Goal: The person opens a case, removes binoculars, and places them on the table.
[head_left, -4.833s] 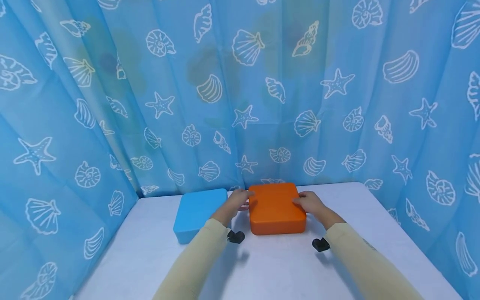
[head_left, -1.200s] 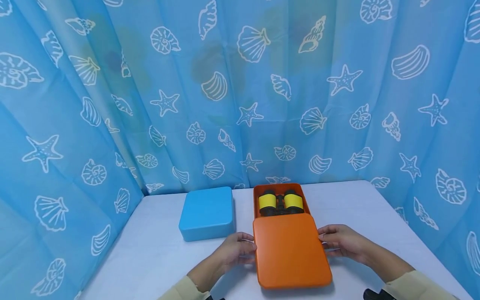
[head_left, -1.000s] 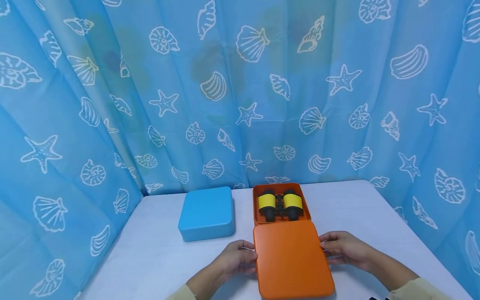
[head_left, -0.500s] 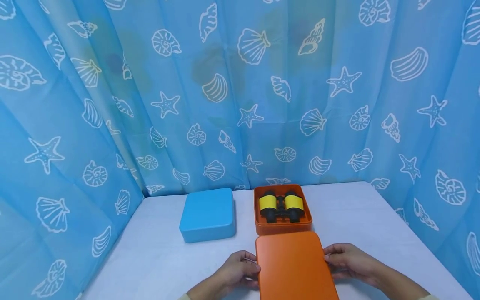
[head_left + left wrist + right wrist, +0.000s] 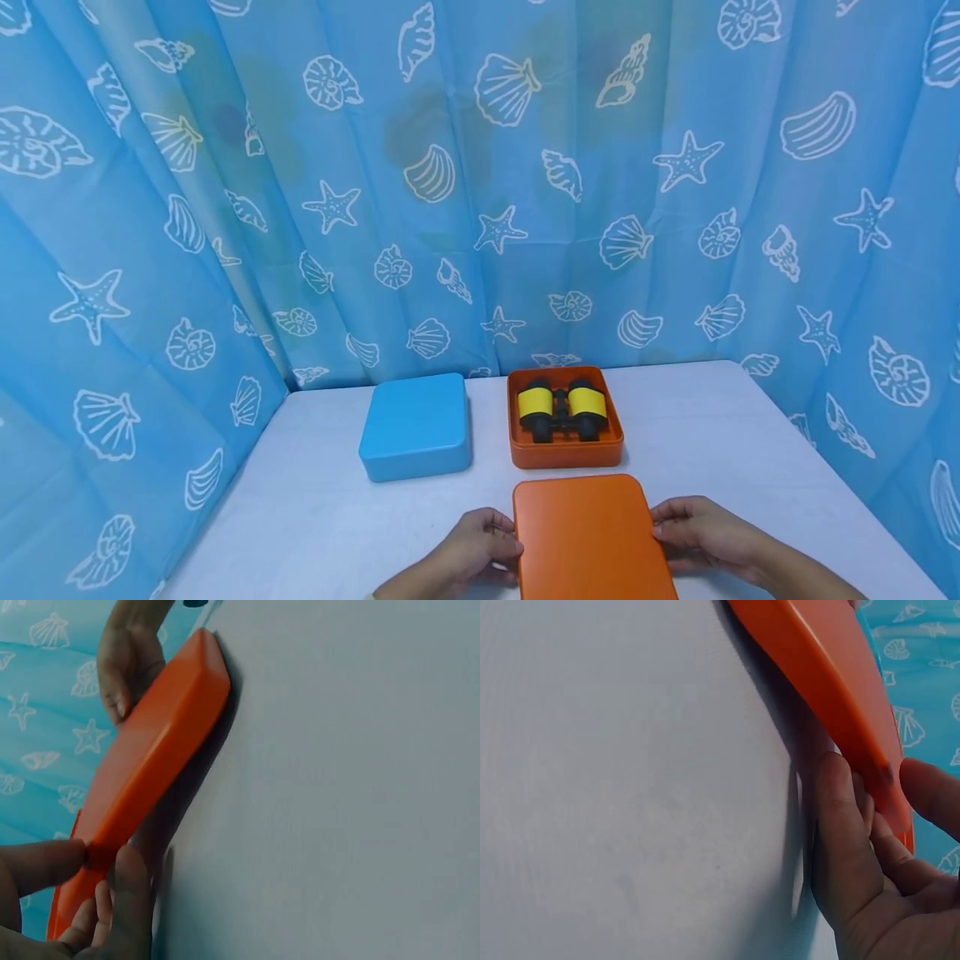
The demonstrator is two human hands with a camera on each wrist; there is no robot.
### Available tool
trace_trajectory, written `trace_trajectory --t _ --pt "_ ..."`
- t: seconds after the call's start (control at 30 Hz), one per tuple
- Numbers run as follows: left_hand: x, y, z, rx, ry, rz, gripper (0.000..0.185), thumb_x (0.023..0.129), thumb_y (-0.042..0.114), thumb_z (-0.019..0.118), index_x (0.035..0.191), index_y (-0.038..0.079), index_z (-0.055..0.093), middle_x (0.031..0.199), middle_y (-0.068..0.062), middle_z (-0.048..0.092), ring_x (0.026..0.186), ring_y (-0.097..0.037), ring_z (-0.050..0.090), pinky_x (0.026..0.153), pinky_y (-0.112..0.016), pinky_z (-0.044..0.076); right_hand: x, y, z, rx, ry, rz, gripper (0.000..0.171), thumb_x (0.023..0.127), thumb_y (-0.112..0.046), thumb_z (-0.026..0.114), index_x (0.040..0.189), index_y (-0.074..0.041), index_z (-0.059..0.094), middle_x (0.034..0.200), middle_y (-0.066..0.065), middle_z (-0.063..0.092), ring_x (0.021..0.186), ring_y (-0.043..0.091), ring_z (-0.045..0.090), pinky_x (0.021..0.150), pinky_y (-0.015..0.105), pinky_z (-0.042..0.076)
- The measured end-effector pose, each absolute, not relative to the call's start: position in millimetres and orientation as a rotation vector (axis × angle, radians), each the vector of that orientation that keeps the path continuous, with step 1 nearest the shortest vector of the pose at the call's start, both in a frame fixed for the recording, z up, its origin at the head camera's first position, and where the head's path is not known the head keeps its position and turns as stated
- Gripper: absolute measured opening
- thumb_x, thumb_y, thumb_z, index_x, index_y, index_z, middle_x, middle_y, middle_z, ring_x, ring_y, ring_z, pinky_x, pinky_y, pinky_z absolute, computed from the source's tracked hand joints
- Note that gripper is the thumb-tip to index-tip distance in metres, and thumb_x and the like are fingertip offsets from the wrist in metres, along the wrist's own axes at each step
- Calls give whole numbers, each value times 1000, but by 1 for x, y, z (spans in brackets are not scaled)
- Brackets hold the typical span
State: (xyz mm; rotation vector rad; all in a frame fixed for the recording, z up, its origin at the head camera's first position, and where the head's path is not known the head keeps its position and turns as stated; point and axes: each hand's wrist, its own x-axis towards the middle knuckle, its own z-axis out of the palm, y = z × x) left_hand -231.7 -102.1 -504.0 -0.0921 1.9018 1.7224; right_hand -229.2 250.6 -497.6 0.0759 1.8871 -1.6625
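Note:
An orange lid point(image 5: 588, 537) is held between both hands at the front of the table, low over the white cloth. My left hand point(image 5: 480, 546) grips its left edge, thumb on top and fingers beneath, as the left wrist view shows of the lid point(image 5: 142, 772). On the opposite edge my right hand point(image 5: 701, 533) pinches it the same way; fingers reach under the lid point(image 5: 832, 682) in the right wrist view. Behind the lid stands the uncovered orange box point(image 5: 566, 454). Black binoculars point(image 5: 562, 408) with yellow bands lie inside it.
A closed light-blue box point(image 5: 416, 425) stands left of the orange box, a gap between them. White cloth covers the table point(image 5: 322, 500). A blue curtain point(image 5: 480, 183) with white shell prints hangs behind and along both sides.
Earlier the lid sat on the orange box with both hands at its sides. It has come off toward the front, uncovering the binoculars; over the last second it moved farther toward me.

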Motion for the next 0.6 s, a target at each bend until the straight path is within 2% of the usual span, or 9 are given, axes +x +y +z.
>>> trace_trajectory --t 0.3,0.6 --pt "-241 -102 -505 -72 2057 1538 17 86 4 71 99 3 61 84 -9 68 73 -19 68 66 -34 58 -231 242 -502 100 2092 -1481 28 96 -11 61 116 6 61 97 8 66 82 21 61 77 35 57" --pt "-243 -94 -504 -36 2297 1328 24 81 16 80 94 9 62 76 -7 63 62 -17 63 57 -27 54 -235 234 -499 122 2317 -1296 21 90 -9 68 107 3 67 85 6 66 73 19 61 68 34 58"
